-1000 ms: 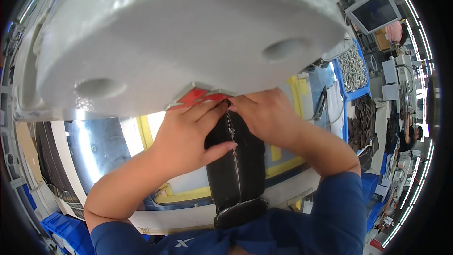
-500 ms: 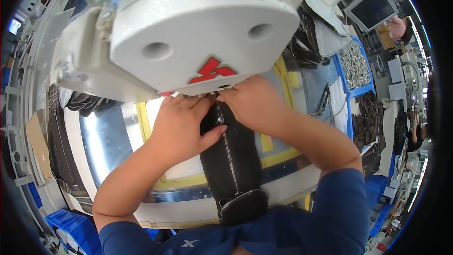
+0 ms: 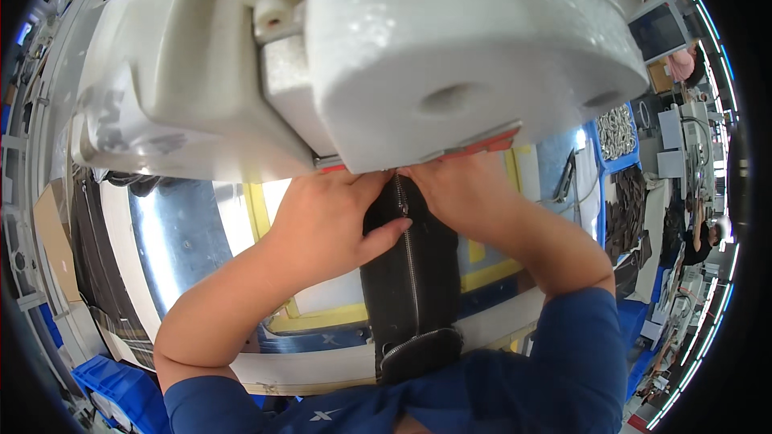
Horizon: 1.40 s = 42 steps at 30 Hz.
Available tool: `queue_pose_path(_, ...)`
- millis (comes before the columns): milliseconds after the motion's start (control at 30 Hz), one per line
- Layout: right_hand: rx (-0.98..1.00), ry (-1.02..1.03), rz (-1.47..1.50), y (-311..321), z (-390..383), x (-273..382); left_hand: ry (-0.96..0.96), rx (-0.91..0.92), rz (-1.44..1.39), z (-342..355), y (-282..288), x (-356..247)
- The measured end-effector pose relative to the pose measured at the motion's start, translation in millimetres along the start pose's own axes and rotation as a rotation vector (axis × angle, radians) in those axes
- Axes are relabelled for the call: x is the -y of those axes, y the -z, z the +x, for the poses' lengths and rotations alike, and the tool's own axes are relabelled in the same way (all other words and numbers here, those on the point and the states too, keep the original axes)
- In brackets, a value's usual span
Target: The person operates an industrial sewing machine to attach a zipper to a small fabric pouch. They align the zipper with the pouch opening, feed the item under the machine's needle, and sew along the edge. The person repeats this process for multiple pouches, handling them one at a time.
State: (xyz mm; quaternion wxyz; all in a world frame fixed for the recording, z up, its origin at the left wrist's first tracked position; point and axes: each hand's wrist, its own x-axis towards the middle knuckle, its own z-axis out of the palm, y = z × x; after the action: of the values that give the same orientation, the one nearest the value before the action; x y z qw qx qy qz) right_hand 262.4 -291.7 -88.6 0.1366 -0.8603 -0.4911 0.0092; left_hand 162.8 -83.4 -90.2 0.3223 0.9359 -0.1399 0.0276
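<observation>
A long black fabric piece (image 3: 430, 273) with a metal zipper (image 3: 412, 273) down its middle runs from the sewing machine head (image 3: 474, 64) toward my body. My left hand (image 3: 326, 217) grips its left side near the far end. The thumb reaches onto the zipper, just below the small metal slider (image 3: 404, 210); the other fingers bend toward the zipper's top. On the right side, my right hand (image 3: 462, 197) has its fingers closed in on the fabric by the zipper. The machine head hides most fingertips and the needle area. A rounded black zippered end (image 3: 422, 355) lies against my shirt.
Yellow tape (image 3: 322, 320) borders the work plate. Tweezer-like snips (image 3: 566, 175) lie to the right, near a blue tray of metal rings (image 3: 615, 133) and brown strips (image 3: 624, 209). Dark zippered fabric (image 3: 100, 249) lies on the left; a blue crate (image 3: 121, 390) stands below.
The view has moved closer to the machine head, which now looks larger and covers more of my fingers. Both hands keep nearly the same hold on the black fabric.
</observation>
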Motion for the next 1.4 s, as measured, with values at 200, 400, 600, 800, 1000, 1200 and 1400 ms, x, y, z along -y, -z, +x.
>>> queue_pose_path(200, -0.025, 0.037, -0.026, -1, -4, -7, 0.066, 0.096, 0.011, 5, 3, -5)
queue_pose_path(400, -0.068, 0.119, -0.047, 2, 2, -2, -0.036, -0.078, 0.137, -3, 3, -6)
queue_pose_path(600, -0.035, 0.153, -0.046, 4, -4, -12, -0.094, -0.066, 0.209, -2, -2, -6)
queue_pose_path(800, 0.064, 0.127, 0.066, 19, -13, -2, -0.138, -0.028, 0.265, -8, -12, -6)
queue_pose_path(1000, 0.121, 0.132, -0.027, 15, -20, 7, -0.097, 0.042, 0.277, -15, -17, -11)
queue_pose_path(1200, 0.095, 0.128, -0.096, 3, -27, 12, -0.091, 0.059, 0.32, -15, -16, -21)
queue_pose_path(1400, 0.11, 0.098, -0.136, 0, -29, 18, -0.073, 0.078, 0.34, -18, -21, -19)
